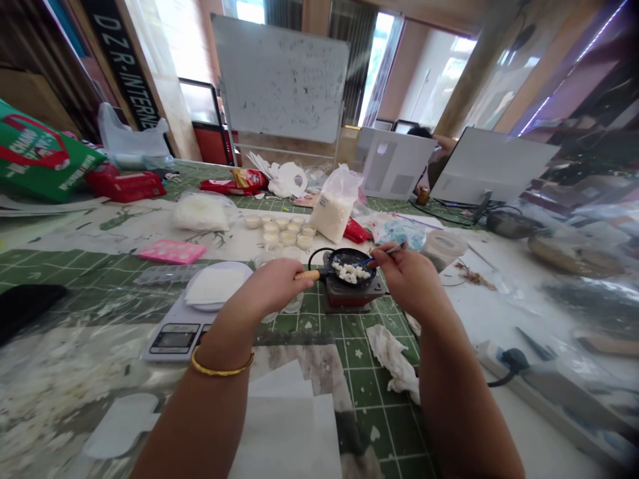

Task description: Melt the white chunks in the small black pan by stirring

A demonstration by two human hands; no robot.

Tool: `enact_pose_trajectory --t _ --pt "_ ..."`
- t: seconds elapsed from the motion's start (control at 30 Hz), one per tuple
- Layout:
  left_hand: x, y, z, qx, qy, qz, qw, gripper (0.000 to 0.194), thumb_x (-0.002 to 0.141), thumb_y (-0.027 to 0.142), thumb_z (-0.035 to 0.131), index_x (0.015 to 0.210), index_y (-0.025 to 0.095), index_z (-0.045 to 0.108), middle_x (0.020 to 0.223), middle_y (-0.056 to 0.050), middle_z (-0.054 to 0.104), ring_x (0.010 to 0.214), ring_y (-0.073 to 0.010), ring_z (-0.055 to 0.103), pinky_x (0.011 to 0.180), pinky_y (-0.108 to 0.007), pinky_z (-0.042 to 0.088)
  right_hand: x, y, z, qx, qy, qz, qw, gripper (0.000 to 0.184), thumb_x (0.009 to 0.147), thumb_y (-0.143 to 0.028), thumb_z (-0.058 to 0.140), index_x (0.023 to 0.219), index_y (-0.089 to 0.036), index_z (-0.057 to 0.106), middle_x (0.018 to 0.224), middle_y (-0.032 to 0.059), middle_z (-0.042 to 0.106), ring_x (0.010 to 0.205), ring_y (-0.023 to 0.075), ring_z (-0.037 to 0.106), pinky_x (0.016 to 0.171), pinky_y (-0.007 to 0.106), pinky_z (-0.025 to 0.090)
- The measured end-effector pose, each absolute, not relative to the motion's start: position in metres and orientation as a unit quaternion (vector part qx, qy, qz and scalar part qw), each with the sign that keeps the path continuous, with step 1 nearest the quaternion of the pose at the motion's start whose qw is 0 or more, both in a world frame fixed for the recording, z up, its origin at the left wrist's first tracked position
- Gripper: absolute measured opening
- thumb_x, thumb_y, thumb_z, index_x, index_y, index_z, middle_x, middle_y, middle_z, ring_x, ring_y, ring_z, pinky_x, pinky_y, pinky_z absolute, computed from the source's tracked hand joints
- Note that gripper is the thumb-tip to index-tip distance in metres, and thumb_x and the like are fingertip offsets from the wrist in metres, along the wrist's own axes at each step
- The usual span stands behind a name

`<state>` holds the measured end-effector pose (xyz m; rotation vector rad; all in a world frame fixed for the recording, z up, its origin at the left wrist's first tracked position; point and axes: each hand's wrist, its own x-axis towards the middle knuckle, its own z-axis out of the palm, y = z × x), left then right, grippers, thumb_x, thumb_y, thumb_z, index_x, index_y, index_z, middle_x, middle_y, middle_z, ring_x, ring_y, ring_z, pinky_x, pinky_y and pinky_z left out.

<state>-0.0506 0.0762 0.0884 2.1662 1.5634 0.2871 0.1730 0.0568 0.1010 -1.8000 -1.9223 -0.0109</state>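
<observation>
- Workbench: green cutting mat [299, 313] under clear plastic, heavily cluttered; whiteboard [279, 76] on a stand behind; co-worker [422, 132] mostly hidden by white laptop lids [392, 163]
- Left hand [277, 287]: fingers curled firmly round the wooden handle [305, 275] of a mini black frying pan [352, 266]
- Right hand [407, 279]: pinching a thin metal utensil [392, 250] between thumb and fingers, far end over the pan, exact tip hard to tell
- White lumps [347, 271]: inside the pan, which sits on a small hot plate [349, 297]
- Technique, my read: brace pan by handle, short low strokes, keep lumps off the rim
- Near left forearm: digital kitchen scale [177, 339], white-lined dish [215, 286] on it
- Just behind pan: small cups of white contents [279, 229], bag of white granules [332, 206]
- Also: pink tray [172, 251], crumpled paper towel [392, 362], power strip [544, 386]
- In the way: cups and scale crowd the pan; little elbow room
</observation>
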Motion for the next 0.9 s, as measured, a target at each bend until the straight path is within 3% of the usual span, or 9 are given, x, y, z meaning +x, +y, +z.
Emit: enact_pose_trajectory --t 0.1,0.27,0.4,0.7,0.9 --pt "-0.0504 0.0753 0.0893 0.782 0.568 0.103 0.235 0.037 0.076 0.051 0.04 0.065 0.018 0.051 0.058 0.0 0.052 0.046 -0.0105 0.043 0.043 -0.023 0.024 0.1724 0.055 0.1013 -0.657 -0.719 0.025 0.228 0.036 0.086 -0.038 0.036 0.079 -0.02 0.067 0.081 0.0058 0.068 0.077 0.0199 0.06 0.066 0.028 0.037" --pt "-0.0496 0.0731 0.0919 0.783 0.568 0.105 0.231 0.036 0.077 0.051 0.04 0.065 0.018 0.05 0.059 -0.001 0.053 0.047 -0.0115 0.045 0.044 -0.024 0.025 0.1754 0.0554 0.1019 -0.657 -0.699 -0.002 0.283 0.036 0.087 -0.039 0.035 0.089 -0.021 0.065 0.089 0.0053 0.068 0.084 0.0207 0.06 0.07 0.029 0.037" --pt "-0.0494 0.0733 0.0922 0.782 0.571 0.099 0.229 0.035 0.076 0.05 0.04 0.066 0.018 0.051 0.06 -0.001 0.054 0.048 -0.012 0.045 0.045 -0.024 0.026 0.1758 0.0577 0.1018 -0.664 -0.71 0.018 0.234 0.035 0.086 -0.037 0.037 0.081 -0.02 0.066 0.087 0.0062 0.068 0.081 0.0209 0.06 0.068 0.028 0.036" --pt "-0.0492 0.0729 0.0926 0.783 0.569 0.104 0.228 0.036 0.077 0.05 0.04 0.064 0.018 0.049 0.06 -0.001 0.054 0.048 -0.0113 0.045 0.044 -0.024 0.025 0.1739 0.0546 0.1024 -0.658 -0.716 0.029 0.231 0.036 0.086 -0.039 0.036 0.078 -0.021 0.066 0.082 0.0046 0.068 0.077 0.0202 0.059 0.065 0.028 0.036" --pt "-0.0491 0.0726 0.0927 0.782 0.571 0.107 0.226 0.036 0.077 0.051 0.041 0.065 0.018 0.049 0.059 -0.001 0.053 0.048 -0.0112 0.045 0.044 -0.024 0.026 0.1737 0.0549 0.1014 -0.64 -0.708 0.011 0.298 0.036 0.087 -0.039 0.035 0.084 -0.021 0.066 0.09 0.0037 0.068 0.084 0.0192 0.059 0.07 0.028 0.037"
